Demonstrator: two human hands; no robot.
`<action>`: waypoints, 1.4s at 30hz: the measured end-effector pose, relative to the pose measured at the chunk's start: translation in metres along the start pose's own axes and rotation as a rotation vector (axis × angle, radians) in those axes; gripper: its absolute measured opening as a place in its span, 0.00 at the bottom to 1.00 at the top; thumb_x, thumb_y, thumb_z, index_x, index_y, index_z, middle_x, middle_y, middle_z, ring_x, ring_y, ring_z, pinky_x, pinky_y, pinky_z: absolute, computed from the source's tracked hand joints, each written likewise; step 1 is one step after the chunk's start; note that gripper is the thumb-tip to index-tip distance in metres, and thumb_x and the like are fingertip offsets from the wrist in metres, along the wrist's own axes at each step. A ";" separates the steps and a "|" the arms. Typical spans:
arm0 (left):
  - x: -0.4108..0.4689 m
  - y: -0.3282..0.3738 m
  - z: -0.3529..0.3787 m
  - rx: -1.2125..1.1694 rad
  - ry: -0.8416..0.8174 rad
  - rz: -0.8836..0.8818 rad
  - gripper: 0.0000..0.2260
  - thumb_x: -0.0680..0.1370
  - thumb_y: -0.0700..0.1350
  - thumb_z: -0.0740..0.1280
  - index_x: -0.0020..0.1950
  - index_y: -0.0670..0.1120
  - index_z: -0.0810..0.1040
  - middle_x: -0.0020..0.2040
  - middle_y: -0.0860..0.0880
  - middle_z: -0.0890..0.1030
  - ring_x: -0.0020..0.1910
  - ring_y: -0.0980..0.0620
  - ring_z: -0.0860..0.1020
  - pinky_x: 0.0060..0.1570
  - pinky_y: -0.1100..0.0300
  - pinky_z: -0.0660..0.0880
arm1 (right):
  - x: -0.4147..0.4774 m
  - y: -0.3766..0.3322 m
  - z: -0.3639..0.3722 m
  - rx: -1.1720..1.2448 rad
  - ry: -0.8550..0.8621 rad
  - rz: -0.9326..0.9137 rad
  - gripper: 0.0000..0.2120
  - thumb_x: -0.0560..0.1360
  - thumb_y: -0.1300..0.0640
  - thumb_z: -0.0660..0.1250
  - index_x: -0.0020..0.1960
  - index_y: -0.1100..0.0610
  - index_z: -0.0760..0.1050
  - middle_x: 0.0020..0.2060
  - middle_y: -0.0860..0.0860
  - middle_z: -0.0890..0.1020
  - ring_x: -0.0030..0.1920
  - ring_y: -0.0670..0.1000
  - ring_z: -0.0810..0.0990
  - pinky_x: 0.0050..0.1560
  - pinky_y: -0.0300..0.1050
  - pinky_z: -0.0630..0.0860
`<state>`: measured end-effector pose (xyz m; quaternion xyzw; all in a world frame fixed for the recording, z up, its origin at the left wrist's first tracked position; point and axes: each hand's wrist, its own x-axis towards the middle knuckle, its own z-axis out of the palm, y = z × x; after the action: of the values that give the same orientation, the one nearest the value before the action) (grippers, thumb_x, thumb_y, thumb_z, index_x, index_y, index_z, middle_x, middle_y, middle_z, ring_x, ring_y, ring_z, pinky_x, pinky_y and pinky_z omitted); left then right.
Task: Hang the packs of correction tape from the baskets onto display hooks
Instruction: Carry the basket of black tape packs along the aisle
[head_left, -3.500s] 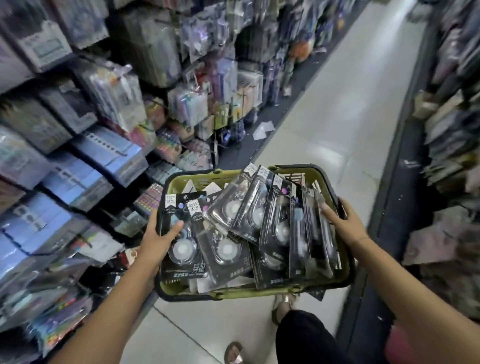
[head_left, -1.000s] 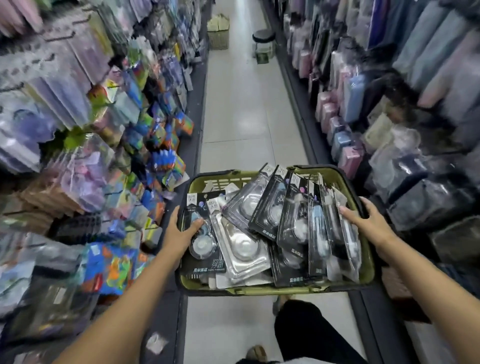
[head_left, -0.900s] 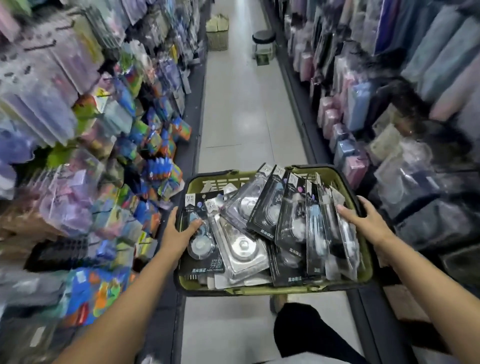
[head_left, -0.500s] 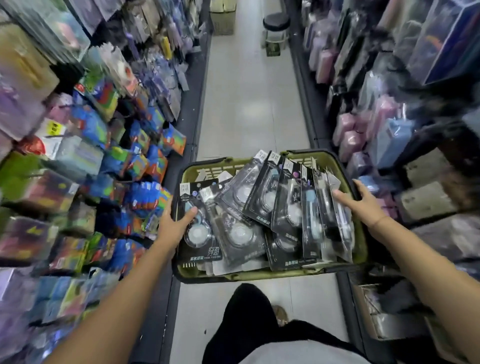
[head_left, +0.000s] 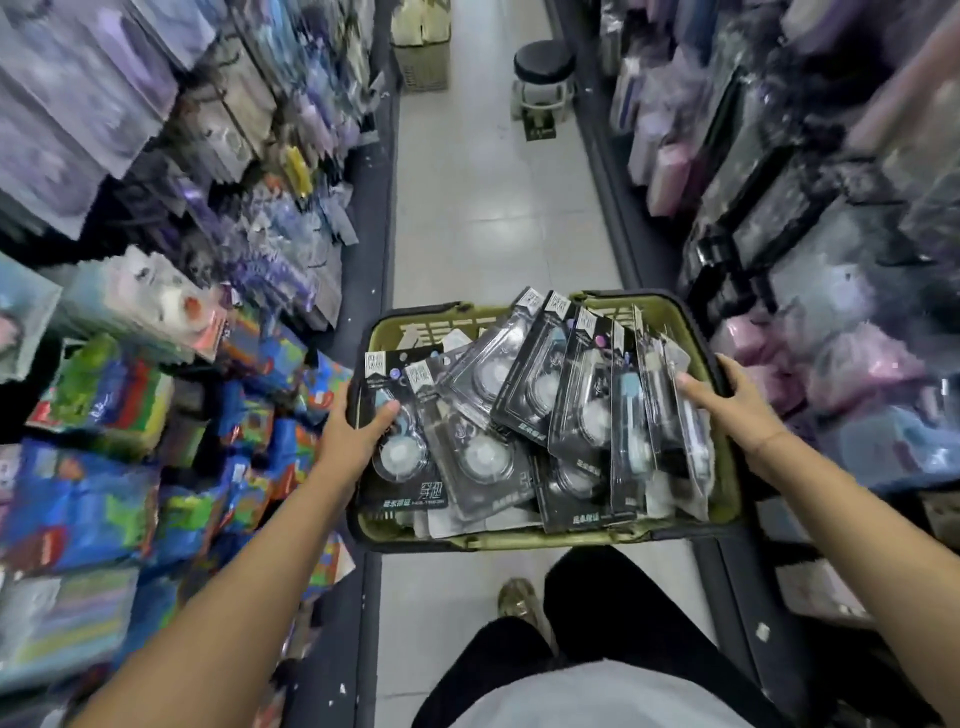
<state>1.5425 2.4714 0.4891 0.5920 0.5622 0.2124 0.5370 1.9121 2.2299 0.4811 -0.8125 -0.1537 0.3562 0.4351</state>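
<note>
Nearest, the left hand (head_left: 353, 436) and right hand (head_left: 737, 410) each clamp a side rim of the green basket (head_left: 723, 499), fingers wrapped about it and thumbs lying over the load. Between the two sets of fingers, the packs of correction tape (head_left: 545, 405) lie fanned and overlapping. They look like light, stiff card-backed blisters, probably slick against one another. Each is likely best pinched at its top header, though no hang hole is discernible. Beyond the fingers lie the aisle floor and a stool (head_left: 544, 62), with blurred hanging stock on either side.

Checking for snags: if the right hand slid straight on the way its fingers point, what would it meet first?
The right hand points left across the basket; it would first meet the upright packs of correction tape at its fingertips, seemingly touching them.
</note>
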 end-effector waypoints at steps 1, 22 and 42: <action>0.024 0.012 0.003 0.002 0.003 0.001 0.27 0.77 0.46 0.72 0.74 0.46 0.68 0.63 0.51 0.76 0.64 0.50 0.75 0.60 0.60 0.69 | 0.016 -0.019 0.006 0.009 0.010 0.006 0.54 0.56 0.26 0.74 0.74 0.49 0.63 0.71 0.54 0.71 0.70 0.55 0.71 0.72 0.57 0.66; 0.521 0.214 0.044 -0.041 0.058 -0.075 0.34 0.77 0.46 0.72 0.79 0.48 0.60 0.67 0.48 0.73 0.63 0.52 0.71 0.62 0.58 0.66 | 0.474 -0.332 0.107 -0.017 -0.030 -0.036 0.43 0.68 0.42 0.73 0.77 0.53 0.59 0.73 0.55 0.68 0.71 0.54 0.67 0.72 0.51 0.63; 0.982 0.418 0.088 0.056 -0.021 -0.047 0.33 0.76 0.49 0.73 0.78 0.49 0.63 0.67 0.49 0.75 0.64 0.50 0.73 0.63 0.55 0.69 | 0.861 -0.568 0.183 0.059 0.061 0.016 0.40 0.72 0.45 0.71 0.78 0.53 0.57 0.75 0.54 0.64 0.73 0.56 0.64 0.71 0.51 0.62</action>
<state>2.0736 3.4011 0.4799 0.5955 0.5761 0.1780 0.5309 2.4178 3.1478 0.4946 -0.8108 -0.1232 0.3394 0.4606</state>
